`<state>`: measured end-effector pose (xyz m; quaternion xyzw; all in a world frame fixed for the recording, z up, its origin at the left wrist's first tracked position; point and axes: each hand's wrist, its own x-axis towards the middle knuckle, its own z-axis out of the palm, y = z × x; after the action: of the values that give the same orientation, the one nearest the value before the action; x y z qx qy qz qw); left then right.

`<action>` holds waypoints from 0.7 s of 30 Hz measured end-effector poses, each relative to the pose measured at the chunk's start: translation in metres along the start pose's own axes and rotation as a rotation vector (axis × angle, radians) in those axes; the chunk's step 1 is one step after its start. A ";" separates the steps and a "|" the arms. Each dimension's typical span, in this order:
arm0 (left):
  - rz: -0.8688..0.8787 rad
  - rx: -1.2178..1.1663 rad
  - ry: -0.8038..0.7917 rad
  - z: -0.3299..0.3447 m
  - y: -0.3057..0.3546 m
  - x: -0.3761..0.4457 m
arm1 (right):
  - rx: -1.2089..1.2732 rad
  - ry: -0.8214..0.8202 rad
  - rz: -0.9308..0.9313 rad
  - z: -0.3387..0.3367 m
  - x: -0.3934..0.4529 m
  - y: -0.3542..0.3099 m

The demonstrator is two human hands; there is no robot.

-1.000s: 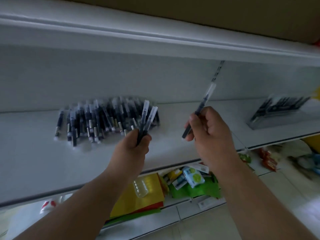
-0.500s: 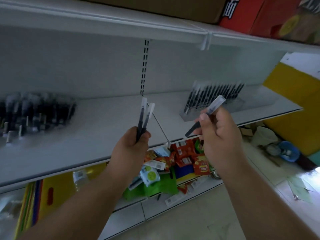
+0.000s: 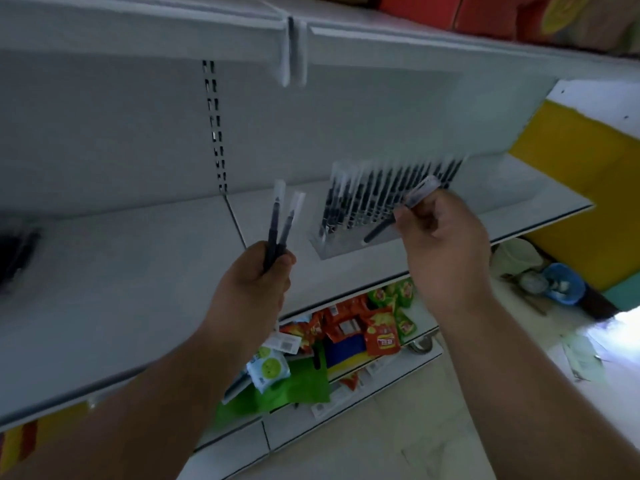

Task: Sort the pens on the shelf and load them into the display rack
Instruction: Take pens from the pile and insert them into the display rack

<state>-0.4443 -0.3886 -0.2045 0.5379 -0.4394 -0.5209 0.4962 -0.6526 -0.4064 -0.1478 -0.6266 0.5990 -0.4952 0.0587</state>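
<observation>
Two pens [image 3: 282,225] are gripped in the left hand [image 3: 254,282], their dark ends inside the curled fingers and their clear capped ends pointing up, slightly spread apart. One pen [image 3: 414,199] is pinched in the right hand [image 3: 445,252] between thumb and fingers; it is held at a slant, its clear cap up and to the right of the fingers and its dark tip down and to the left.

Just beyond the right hand, the rack [image 3: 341,242] is seen standing on the shelf [image 3: 156,271], with a row of pens [image 3: 384,194] upright in it. The dark tip of the pinched pen is seen in front of the rack's clear base; whether it touches cannot be told. The two pens in the left hand are held well to the left of the rack.

Far to the left of the left hand, a dark blurred heap [image 3: 15,252] lies at the picture's edge on the same shelf. Below both hands, on a lower shelf, bright snack packets [image 3: 379,332] are piled.
</observation>
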 end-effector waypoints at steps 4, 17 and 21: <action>0.023 -0.016 0.047 0.019 0.003 0.011 | 0.022 -0.061 -0.077 0.005 0.038 0.014; 0.038 -0.150 0.414 0.099 -0.011 -0.005 | -0.114 -0.598 -0.333 0.043 0.096 0.059; 0.033 -0.133 0.473 0.110 -0.014 -0.018 | -0.158 -0.664 -0.310 0.046 0.098 0.065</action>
<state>-0.5556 -0.3773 -0.2124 0.6036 -0.2847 -0.4000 0.6281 -0.6861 -0.5275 -0.1598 -0.8388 0.4818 -0.2203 0.1255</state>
